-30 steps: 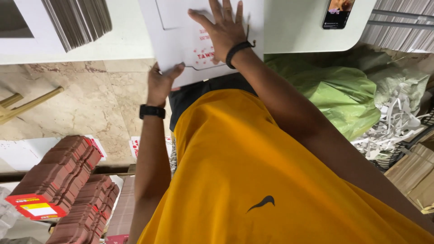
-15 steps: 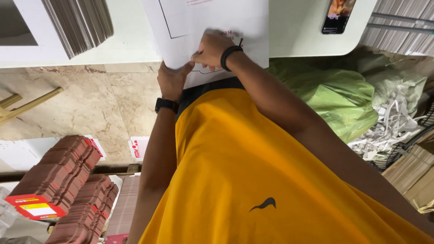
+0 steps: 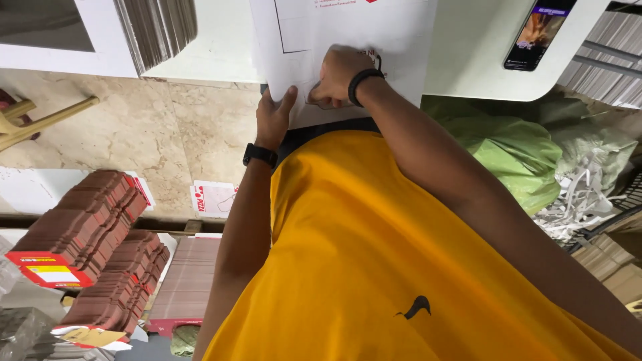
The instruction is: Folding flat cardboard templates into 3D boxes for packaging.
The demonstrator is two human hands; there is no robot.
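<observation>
A white flat cardboard sheet (image 3: 348,27) with thin printed lines and red print lies on the white table (image 3: 468,60), its near edge hanging over the table's edge. My left hand (image 3: 274,117), with a black watch on the wrist, grips that near edge from the left, thumb on top. My right hand (image 3: 336,75), with a black wristband, rests on the sheet close to the same edge. Its fingers are curled tight on a cut flap of the card. My orange shirt fills the lower part of the view.
A phone (image 3: 535,33) with a lit screen lies on the table at the right. A stack of flat grey cardboard (image 3: 157,27) stands at the left. Green bags (image 3: 515,147) and white strips lie on the floor at right; red-brown box stacks (image 3: 87,220) at left.
My right hand, spread flat on the sheet a second ago, has slid toward me and curled shut near the edge. My left hand stays on the near edge.
</observation>
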